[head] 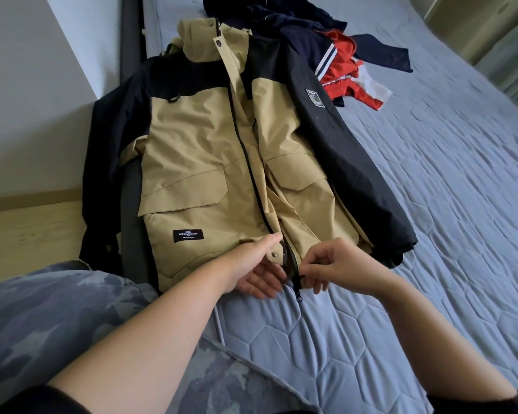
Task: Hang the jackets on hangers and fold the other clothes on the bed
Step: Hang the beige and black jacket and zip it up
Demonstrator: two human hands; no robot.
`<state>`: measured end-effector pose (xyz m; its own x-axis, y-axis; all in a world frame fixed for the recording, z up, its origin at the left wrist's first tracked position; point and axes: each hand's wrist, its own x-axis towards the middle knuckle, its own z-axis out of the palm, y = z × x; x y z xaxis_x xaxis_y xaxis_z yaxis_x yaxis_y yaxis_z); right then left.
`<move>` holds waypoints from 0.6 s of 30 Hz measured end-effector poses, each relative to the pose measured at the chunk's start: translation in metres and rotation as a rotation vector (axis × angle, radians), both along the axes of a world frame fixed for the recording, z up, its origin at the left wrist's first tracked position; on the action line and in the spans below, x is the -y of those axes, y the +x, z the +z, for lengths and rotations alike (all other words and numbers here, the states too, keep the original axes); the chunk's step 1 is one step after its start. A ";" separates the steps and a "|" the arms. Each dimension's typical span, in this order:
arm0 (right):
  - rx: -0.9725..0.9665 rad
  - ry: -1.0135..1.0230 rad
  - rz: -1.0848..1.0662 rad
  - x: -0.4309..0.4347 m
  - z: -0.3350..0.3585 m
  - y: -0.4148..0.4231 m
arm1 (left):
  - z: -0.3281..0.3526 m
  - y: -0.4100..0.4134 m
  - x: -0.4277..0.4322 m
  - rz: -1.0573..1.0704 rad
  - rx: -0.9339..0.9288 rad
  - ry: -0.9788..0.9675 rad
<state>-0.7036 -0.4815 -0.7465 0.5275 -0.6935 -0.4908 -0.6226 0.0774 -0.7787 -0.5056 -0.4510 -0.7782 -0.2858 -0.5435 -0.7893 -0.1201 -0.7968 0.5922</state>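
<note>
A tan and black hooded jacket lies face up on the bed, its hood away from me and its front zipper mostly closed. My left hand grips the bottom hem on the left side of the zipper, thumb on top by a snap button. My right hand pinches the zipper's lower end at the hem. A pile of other clothes lies beyond: dark navy garments and a red and white piece.
The bed has a light blue quilted cover. A dark bed frame edge runs along the left, with a white wall and a wooden floor beside it. My knee in camouflage trousers rests at the lower left.
</note>
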 end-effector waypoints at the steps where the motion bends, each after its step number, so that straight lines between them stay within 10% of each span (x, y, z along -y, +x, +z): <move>1: -0.082 0.033 -0.003 -0.001 -0.005 -0.005 | 0.000 0.000 -0.001 -0.050 0.039 0.002; 6: -0.459 0.321 -0.131 -0.027 -0.052 -0.029 | -0.015 -0.013 -0.004 0.152 0.227 -0.081; 12: 0.238 0.429 -0.769 -0.053 -0.089 -0.009 | -0.032 -0.017 -0.010 0.223 0.201 -0.126; 18: 0.494 0.578 -0.837 -0.051 -0.076 0.010 | -0.033 -0.016 -0.009 0.302 0.299 -0.181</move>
<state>-0.6936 -0.4308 -0.8230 0.2291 -0.6562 -0.7190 0.1602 0.7540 -0.6371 -0.5220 -0.4422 -0.8109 0.1324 -0.7038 -0.6980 -0.0856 -0.7097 0.6993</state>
